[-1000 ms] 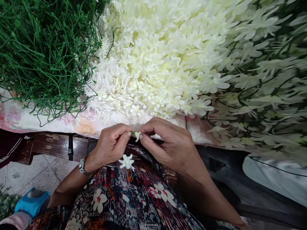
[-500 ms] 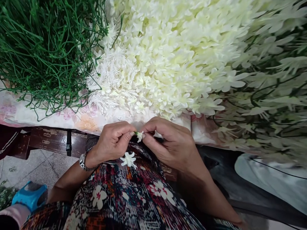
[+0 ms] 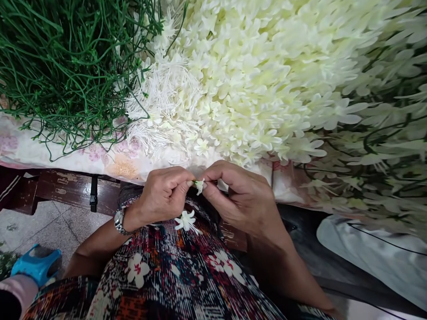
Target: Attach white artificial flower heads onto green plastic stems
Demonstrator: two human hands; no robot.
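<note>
My left hand (image 3: 167, 193), a watch on its wrist, is closed in a pinch on the thin green tip of a flower stem. Fingertips of my right hand (image 3: 242, 195) press together at the edge of a small white flower (image 3: 199, 186) on that tip, between the two hands. Just below my left hand shows a larger open white flower (image 3: 187, 221) over my patterned clothing; whether it belongs to the same stem is hidden. Both hands are close to the table's front edge.
Green artificial stems (image 3: 76, 75) are heaped at the left of the cloth-covered table (image 3: 123, 166). White stamen strands (image 3: 167, 98) lie beside a big pile of pale flowers (image 3: 253, 80). Finished-looking flower sprays (image 3: 376, 155) spread at right. A blue stool-like object (image 3: 36, 264) stands lower left.
The view has shifted slightly, so the piles and hands sit a little differently in it. Both hands keep their pinch around the small white flower, which has turned slightly.
</note>
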